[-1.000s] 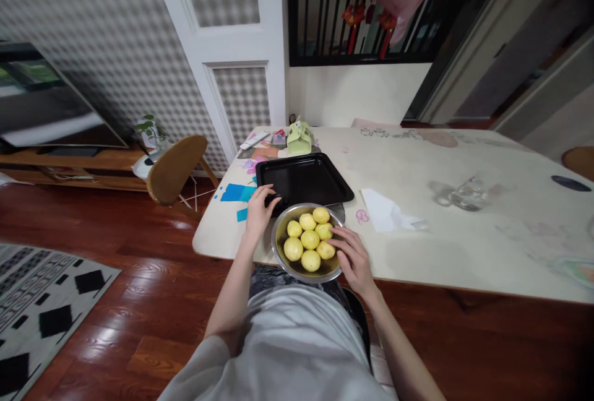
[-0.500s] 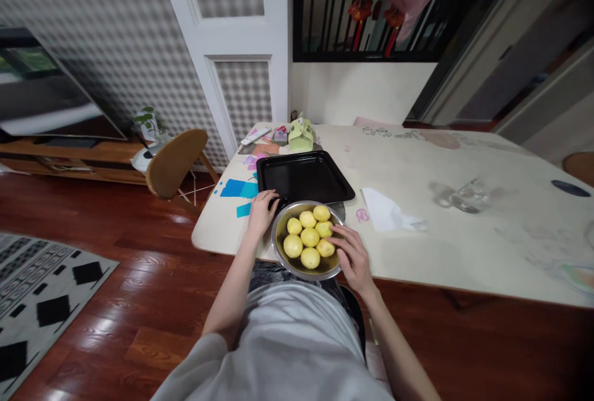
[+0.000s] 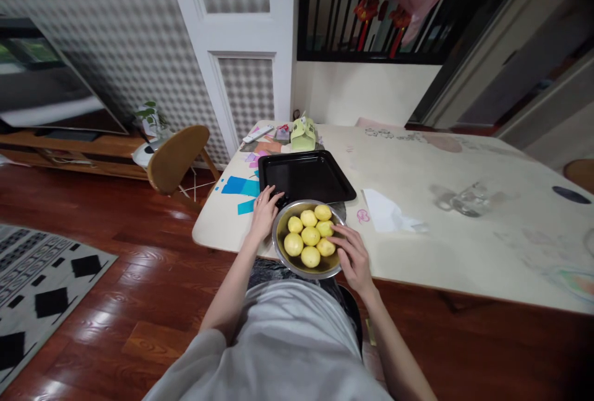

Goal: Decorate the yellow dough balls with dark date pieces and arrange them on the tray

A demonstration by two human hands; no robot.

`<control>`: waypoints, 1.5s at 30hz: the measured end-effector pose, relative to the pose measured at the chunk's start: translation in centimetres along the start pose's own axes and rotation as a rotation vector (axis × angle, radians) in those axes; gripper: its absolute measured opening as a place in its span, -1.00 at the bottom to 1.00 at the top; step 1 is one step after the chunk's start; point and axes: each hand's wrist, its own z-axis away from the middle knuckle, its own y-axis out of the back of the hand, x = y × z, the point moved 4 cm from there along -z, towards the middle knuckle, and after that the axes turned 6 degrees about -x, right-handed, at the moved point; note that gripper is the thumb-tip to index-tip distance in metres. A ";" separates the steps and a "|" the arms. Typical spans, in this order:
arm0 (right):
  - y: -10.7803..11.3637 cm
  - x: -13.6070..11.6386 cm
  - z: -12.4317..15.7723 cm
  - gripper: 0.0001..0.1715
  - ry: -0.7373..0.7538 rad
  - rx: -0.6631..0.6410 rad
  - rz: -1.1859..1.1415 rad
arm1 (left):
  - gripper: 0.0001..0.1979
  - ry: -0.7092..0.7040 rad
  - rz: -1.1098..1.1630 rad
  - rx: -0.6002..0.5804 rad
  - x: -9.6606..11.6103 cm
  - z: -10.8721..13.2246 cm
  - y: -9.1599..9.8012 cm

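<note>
Lemons: eight we can count, yellow lemons (image 3: 310, 236) nested in the bowl between our hands.
Bowl: steel bowl (image 3: 293, 265), close before our body; its near rim overlaps the table edge in view. Support underneath: we cannot tell.
Right hand: our right hand (image 3: 355, 258) reaches over the rim, fingers loosely spread, tips at the rightmost lemons; unclenched, nothing lifted.
Left hand: our left hand (image 3: 264, 215) bends over the near-left corner of the tray; whether it pinches anything we cannot tell.
Tray: black tray (image 3: 306, 175), just beyond the bowl, ahead of both hands.
Handling: we judge a light touch best, since round fruit likely rolls under a push; the bowl wants steadying, the tray corner no downward press.
Surface: pale table (image 3: 440, 252); blue patches (image 3: 241, 186) left of the left hand, white paper (image 3: 387, 210) beyond the right hand, glass vessel (image 3: 471, 200) farther right, green box (image 3: 303, 133) past the tray.
Room: wooden chair (image 3: 179, 159) beyond the left hand, television (image 3: 51, 79) farther left, glossy wood floor (image 3: 153, 302) below.
</note>
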 end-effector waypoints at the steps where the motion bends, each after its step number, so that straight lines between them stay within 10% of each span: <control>1: 0.0 0.0 0.0 -0.59 -0.003 -0.001 -0.001 | -0.44 0.008 0.003 -0.008 0.0 -0.1 0.1; 45: 0.0 0.2 0.1 -0.62 -0.029 -0.003 -0.018 | -0.69 -0.096 -0.058 -0.071 0.0 0.6 1.9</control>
